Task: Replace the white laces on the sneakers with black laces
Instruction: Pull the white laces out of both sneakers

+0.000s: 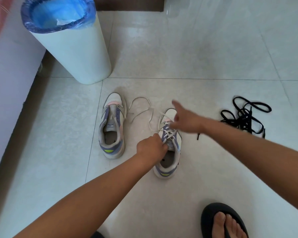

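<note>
Two white, purple and pink sneakers stand on the tiled floor. The left sneaker (111,127) has no lace in it. The right sneaker (168,148) still carries a white lace (145,110), partly pulled out and trailing in loops between the shoes. My left hand (151,148) grips the right sneaker at its tongue and upper eyelets. My right hand (184,120) hovers blurred over the toe end, its index finger stretched forward; I cannot tell whether it pinches the lace. A tangle of black laces (244,117) lies on the floor to the right.
A tall white bin (79,54) with a blue liner stands at the back left. A white bed edge (9,78) runs along the left. My foot in a black sandal (225,222) is at the bottom right.
</note>
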The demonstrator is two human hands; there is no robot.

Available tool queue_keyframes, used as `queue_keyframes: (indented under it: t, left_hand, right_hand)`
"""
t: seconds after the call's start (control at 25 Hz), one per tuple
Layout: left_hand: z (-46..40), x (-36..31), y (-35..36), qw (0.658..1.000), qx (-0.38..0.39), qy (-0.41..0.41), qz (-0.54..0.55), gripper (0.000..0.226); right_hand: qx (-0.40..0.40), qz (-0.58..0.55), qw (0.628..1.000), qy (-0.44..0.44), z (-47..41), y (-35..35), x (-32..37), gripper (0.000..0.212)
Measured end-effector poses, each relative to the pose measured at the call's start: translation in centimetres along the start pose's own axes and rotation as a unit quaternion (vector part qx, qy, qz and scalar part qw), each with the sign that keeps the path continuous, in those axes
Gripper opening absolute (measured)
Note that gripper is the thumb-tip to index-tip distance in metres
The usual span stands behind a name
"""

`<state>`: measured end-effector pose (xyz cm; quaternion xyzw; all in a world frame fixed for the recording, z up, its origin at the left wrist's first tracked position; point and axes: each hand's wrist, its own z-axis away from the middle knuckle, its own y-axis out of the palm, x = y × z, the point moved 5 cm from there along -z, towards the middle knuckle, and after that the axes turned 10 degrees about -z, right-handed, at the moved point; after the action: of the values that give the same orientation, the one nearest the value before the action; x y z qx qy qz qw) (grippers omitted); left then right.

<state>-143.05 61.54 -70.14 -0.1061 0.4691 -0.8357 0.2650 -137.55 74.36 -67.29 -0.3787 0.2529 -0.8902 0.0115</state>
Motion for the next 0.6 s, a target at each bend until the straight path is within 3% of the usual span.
queue_keyframes:
  t: [0.08, 0.28, 0.48, 0.6]
  left_hand:
    - [-0.5, -0.4, -0.1, 1.000, 0.003, 0.007, -0.008, 0.039]
    - [-1.0, -0.8, -0.2, 1.000, 0.011, 0.020, -0.012, 0.032]
    - [0.6, 1.7, -0.4, 0.998, -0.020, 0.061, 0.018, 0.030]
    - [1.7, 2.9, 0.4, 0.993, 0.015, 0.091, 0.070, 0.021]
  right_hand:
    - [0.035, 0.022, 0.999, 0.028, 1.7, 3.3, -2.4, 0.087]
    - [-0.097, 0.148, 0.984, 0.009, 2.6, 5.2, -3.6, 0.072]
    - [-0.085, 0.144, 0.986, -0.030, 4.4, 2.1, -4.1, 0.042]
    - [-0.074, 0.154, 0.984, -0.048, 5.3, 2.0, -4.6, 0.028]
